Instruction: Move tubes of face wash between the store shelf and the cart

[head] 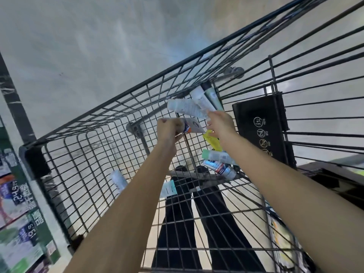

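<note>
Left hand (167,131): I saw it inside the cart, fingers curled round one end of a white tube (192,125); the rest of the tube stuck out to the right of the fingers, an orange and blue mark near the grip.
Right hand (220,123): I saw its fingers closed on the near ends of a bunch of tubes (189,107), which fanned up and to the left, away from the fingertips; I counted two white and one green.
Gap between hands: the white tube's free end lay just beside the right hand's fingers; I could not tell whether they touched.
Cart (94,123): black wire basket, seen from above.
Cart contents: I noted a yellow packet (211,140) under the right wrist, a mint-capped tube (216,155) below it, a red and blue tube (218,167) next, a pale tube (118,181) by the left forearm, and a teal tube (168,189) between the forearms.
Shelf (17,213): left edge, blurred packs only.
</note>
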